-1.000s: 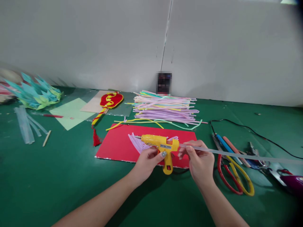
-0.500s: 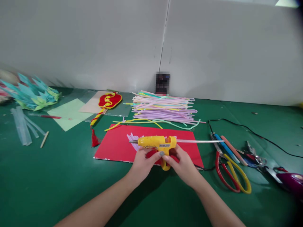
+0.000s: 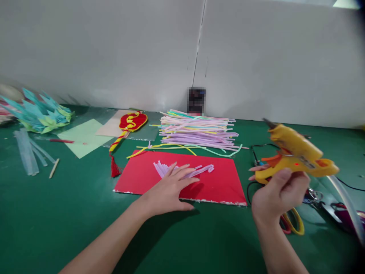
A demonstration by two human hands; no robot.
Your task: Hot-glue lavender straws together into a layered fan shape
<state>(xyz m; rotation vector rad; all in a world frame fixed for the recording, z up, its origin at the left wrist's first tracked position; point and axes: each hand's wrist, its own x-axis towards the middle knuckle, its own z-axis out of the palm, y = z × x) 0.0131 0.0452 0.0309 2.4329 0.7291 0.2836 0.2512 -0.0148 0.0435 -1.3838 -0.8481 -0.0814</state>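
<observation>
My right hand [image 3: 281, 190] grips a yellow hot glue gun [image 3: 296, 146], raised above the right side of the table with its dark nozzle tilted up and to the left. A clear glue stick [image 3: 349, 207] bends down from its back end, and a small red light glows on its body. With fingers spread, my left hand [image 3: 171, 186] is over the red board [image 3: 219, 190]. Beneath and beyond its fingers is a bunch of short lilac pipe cleaners [image 3: 160, 168], partly hidden; whether the fingertips touch it I cannot tell.
Behind the board lies a pile of pastel pipe cleaners [image 3: 196, 131]. To the left are a red-and-yellow tasselled ornament [image 3: 132, 121], green paper [image 3: 82, 139], glue sticks [image 3: 27, 152] and a teal folded-paper piece [image 3: 42, 112]. Scissors [image 3: 298, 224] and a black cord [image 3: 256, 146] lie at the right.
Both hands were together on the glue gun over the board. My left hand has let go and opened above the lilac pieces, while my right hand has carried the gun up and right.
</observation>
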